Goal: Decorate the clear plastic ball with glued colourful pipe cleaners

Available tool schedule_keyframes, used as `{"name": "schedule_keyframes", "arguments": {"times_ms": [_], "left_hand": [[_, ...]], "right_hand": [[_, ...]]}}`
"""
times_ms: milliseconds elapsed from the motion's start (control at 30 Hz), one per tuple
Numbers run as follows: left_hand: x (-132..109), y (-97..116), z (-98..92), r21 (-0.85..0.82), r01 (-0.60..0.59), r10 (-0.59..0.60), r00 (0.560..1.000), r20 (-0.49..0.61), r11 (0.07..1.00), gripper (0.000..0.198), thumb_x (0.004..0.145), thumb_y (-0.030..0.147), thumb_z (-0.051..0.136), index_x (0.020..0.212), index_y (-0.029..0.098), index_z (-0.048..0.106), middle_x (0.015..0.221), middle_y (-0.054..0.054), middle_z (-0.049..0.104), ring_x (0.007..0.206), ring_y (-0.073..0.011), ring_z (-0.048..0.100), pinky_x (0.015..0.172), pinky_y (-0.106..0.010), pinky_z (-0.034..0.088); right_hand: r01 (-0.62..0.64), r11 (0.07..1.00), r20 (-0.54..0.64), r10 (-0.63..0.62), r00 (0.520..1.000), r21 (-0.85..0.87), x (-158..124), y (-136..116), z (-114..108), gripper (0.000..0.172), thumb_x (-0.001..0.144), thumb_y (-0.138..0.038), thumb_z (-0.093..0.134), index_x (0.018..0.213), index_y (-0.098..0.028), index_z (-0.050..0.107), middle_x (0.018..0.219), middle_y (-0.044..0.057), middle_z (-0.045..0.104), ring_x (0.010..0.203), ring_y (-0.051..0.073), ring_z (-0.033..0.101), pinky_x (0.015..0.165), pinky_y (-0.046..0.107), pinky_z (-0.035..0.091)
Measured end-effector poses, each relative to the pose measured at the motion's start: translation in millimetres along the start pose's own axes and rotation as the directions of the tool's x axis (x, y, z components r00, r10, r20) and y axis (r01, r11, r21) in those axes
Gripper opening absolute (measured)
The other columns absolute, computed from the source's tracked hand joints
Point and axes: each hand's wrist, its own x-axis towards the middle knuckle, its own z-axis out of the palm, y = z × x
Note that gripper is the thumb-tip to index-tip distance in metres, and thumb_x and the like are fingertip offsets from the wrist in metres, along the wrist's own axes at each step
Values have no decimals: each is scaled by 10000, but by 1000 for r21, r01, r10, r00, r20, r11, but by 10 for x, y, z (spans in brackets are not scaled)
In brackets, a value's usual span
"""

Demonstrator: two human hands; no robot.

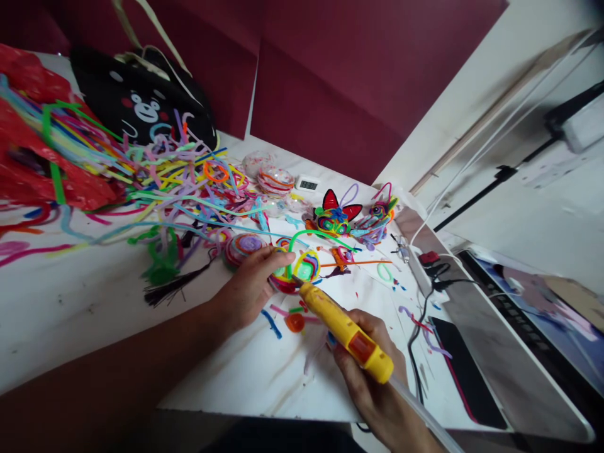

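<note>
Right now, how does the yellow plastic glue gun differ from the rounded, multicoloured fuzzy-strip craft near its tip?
The glue gun is long and mainly yellow; the craft is rounded and multicoloured. The right hand grips the gun; the left hand holds the craft. Both show yellow.

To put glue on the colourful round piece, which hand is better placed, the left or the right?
Probably the right hand: it holds the yellow glue gun, whose tip points toward the colourful round piece. The left hand is occupied holding that piece.
</note>
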Motion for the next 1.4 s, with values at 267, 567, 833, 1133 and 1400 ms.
{"name": "schedule_keyframes", "arguments": {"times_ms": [267, 567, 833, 1133, 1400], "left_hand": [[18, -12, -6, -31, -21, 21, 1000, -23, 999, 138, 626, 200, 808, 654, 193, 673, 670, 10, 650, 694, -178, 622, 698, -277, 488], [37, -28, -14, -3, -62, 62, 995, -76, 998, 180, 592, 182, 833, 652, 194, 664, 680, 25, 658, 675, -154, 609, 656, -248, 467], [37, -29, -8, -12, -44, 43, 996, -73, 999, 199, 559, 199, 851, 653, 189, 676, 691, 19, 682, 665, -160, 619, 641, -252, 478], [28, -20, -28, 9, -25, 25, 999, -30, 1000, 156, 609, 212, 827, 680, 214, 688, 731, 0, 707, 740, -205, 658, 667, -282, 508], [23, 9, 9, 18, 36, -35, 998, -54, 999, 212, 570, 240, 850, 688, 198, 680, 744, -8, 709, 699, -192, 646, 622, -284, 522]], "right_hand": [[-97, 995, -33, 96, 995, -31, 5, -86, 45, 209, 929, -366, 541, 1100, -246, 546, 867, 34, 740, 741, 209, 731, 621, 278, 536], [-38, 998, -29, 36, 999, -57, 49, -136, 68, 143, 941, -294, 516, 1065, -236, 557, 832, 33, 725, 685, 192, 713, 607, 269, 538], [-19, 995, -41, 16, 999, -97, 26, -137, 100, 143, 946, -277, 491, 1076, -247, 542, 785, 15, 707, 652, 187, 700, 585, 269, 511], [-10, 998, -24, 9, 1000, -58, -1, -122, 92, 137, 943, -279, 502, 1072, -245, 533, 754, 0, 679, 616, 185, 659, 570, 275, 478], [82, 994, -7, -83, 997, -68, -13, -80, 105, 203, 941, -222, 474, 1139, -238, 518, 878, 23, 695, 711, 185, 678, 646, 272, 507]]}}
